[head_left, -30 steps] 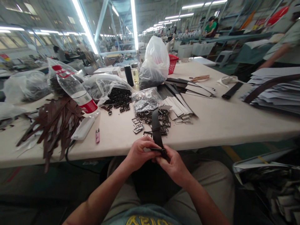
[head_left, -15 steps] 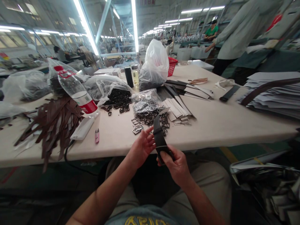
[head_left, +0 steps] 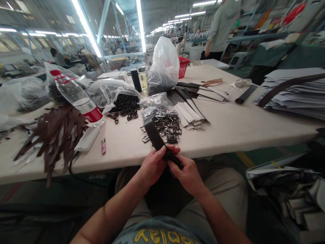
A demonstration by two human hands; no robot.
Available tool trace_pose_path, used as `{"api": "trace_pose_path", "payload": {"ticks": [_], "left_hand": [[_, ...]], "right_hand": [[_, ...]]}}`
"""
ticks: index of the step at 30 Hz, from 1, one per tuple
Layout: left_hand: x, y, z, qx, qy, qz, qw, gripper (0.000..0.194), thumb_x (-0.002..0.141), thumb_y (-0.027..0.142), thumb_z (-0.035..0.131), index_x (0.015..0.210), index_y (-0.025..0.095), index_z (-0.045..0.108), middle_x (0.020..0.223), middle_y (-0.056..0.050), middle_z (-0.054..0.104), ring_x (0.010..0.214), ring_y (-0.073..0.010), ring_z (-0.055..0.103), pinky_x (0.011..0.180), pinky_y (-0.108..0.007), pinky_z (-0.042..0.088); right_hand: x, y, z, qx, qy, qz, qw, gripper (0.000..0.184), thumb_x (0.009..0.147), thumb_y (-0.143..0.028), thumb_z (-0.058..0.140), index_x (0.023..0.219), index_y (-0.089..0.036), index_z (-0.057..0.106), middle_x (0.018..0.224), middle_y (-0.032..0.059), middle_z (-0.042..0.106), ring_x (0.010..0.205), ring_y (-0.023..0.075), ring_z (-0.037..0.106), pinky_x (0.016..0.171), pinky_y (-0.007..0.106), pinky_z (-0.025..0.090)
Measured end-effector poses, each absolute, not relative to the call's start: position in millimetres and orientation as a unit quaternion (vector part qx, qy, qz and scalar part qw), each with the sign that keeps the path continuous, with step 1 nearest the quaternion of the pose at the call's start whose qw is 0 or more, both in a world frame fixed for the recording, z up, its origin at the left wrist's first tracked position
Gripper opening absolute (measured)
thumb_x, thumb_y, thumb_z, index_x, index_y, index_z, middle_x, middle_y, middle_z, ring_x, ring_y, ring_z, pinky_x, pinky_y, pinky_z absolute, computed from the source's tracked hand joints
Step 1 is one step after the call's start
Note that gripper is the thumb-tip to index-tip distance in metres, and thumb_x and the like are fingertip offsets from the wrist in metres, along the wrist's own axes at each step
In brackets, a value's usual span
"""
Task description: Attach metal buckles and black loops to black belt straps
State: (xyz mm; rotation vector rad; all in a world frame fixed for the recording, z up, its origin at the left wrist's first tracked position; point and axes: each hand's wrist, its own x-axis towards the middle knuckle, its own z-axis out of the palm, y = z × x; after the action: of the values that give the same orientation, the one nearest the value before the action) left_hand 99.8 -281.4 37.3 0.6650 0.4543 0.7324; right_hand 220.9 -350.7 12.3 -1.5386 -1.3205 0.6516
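Note:
A dark belt [head_left: 154,134], possibly leather, slants up and left from between my hands at the table's front edge. My left hand [head_left: 155,166] is closed on its middle, thumb on top. My right hand [head_left: 186,173] grips the lower end, where the fingers hide part of it. Just beyond the belt lies a heap of metal buckles [head_left: 166,127], partly under a clear plastic bag [head_left: 156,103]. White and dark strips [head_left: 189,113] lie to the right of the buckles. Black loops [head_left: 127,105] spill from another bag to the left.
Brown strips [head_left: 54,135] hang over the front edge at left, beside a tilted bottle [head_left: 81,101]. Pink thread snips [head_left: 103,146] lie near a white bar [head_left: 87,138]. A stack of sheets [head_left: 291,89] stands at right. Another person [head_left: 222,30] stands beyond the table.
My left hand has gone from open fingers beside the belt to closing on it. The belt's far end has swung left. The person at the back now stands farther off, more upright.

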Motion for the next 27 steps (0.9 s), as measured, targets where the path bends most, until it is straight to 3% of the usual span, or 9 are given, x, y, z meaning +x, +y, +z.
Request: {"api": "trace_pose_path", "payload": {"ticks": [9, 16, 21, 23, 25, 27], "left_hand": [[97.3, -289.9, 23.9, 0.416, 0.203, 0.366, 0.807, 0.027, 0.086, 0.037, 0.069, 0.099, 0.015, 0.077, 0.109, -0.012, 0.075, 0.114, -0.0268, 0.064, 0.105, -0.038, 0.043], [89.9, -299.9, 13.8, 0.403, 0.219, 0.327, 0.827, 0.029, 0.087, 0.035, 0.066, 0.108, 0.017, 0.075, 0.119, -0.012, 0.071, 0.11, -0.029, 0.065, 0.087, -0.036, 0.056], [80.0, -297.9, 16.4, 0.534, 0.173, 0.236, 0.793, 0.041, 0.091, 0.037, 0.059, 0.129, 0.023, 0.064, 0.138, -0.011, 0.06, 0.105, -0.0307, 0.067, 0.068, -0.034, 0.061], [76.6, -294.7, 19.0, 0.607, 0.176, 0.211, 0.746, 0.044, 0.093, 0.04, 0.056, 0.134, 0.025, 0.06, 0.14, -0.011, 0.059, 0.111, -0.0314, 0.064, 0.082, -0.039, 0.06], [74.9, -289.9, 19.6, 0.681, 0.195, 0.214, 0.673, 0.047, 0.093, 0.042, 0.056, 0.137, 0.026, 0.057, 0.143, -0.009, 0.056, 0.124, -0.0319, 0.057, 0.103, -0.043, 0.05], [73.9, -283.2, 17.3, 0.735, 0.204, 0.232, 0.604, 0.051, 0.093, 0.044, 0.055, 0.142, 0.03, 0.052, 0.149, -0.007, 0.05, 0.134, -0.0313, 0.049, 0.112, -0.044, 0.042]], "right_hand": [[221.4, -353.0, 7.8, -0.623, -0.538, 0.306, 0.478, 0.023, 0.089, -0.036, 0.058, 0.081, -0.016, 0.066, 0.061, -0.0004, 0.059, 0.053, 0.0124, 0.051, 0.05, 0.021, 0.04], [219.0, -364.0, 14.7, -0.566, -0.508, 0.406, 0.506, 0.031, 0.091, -0.043, 0.059, 0.092, -0.013, 0.07, 0.064, -0.0006, 0.058, 0.05, 0.0099, 0.049, 0.045, 0.019, 0.042], [226.4, -371.4, 25.1, -0.504, -0.517, 0.493, 0.486, 0.042, 0.087, -0.046, 0.067, 0.118, -0.018, 0.067, 0.081, -0.0004, 0.061, 0.049, 0.0068, 0.049, 0.042, 0.018, 0.045], [234.3, -372.5, 31.8, -0.5, -0.545, 0.484, 0.468, 0.036, 0.088, -0.044, 0.066, 0.113, -0.018, 0.068, 0.08, -0.0003, 0.061, 0.05, 0.0065, 0.05, 0.044, 0.018, 0.045], [248.1, -370.7, 39.9, -0.526, -0.562, 0.441, 0.461, 0.028, 0.09, -0.041, 0.063, 0.103, -0.016, 0.069, 0.075, -0.001, 0.059, 0.052, 0.0075, 0.051, 0.046, 0.018, 0.045], [269.2, -365.6, 49.4, -0.575, -0.557, 0.376, 0.467, 0.024, 0.09, -0.04, 0.061, 0.094, -0.016, 0.066, 0.071, -0.0021, 0.056, 0.054, 0.0085, 0.052, 0.048, 0.018, 0.045]]}}
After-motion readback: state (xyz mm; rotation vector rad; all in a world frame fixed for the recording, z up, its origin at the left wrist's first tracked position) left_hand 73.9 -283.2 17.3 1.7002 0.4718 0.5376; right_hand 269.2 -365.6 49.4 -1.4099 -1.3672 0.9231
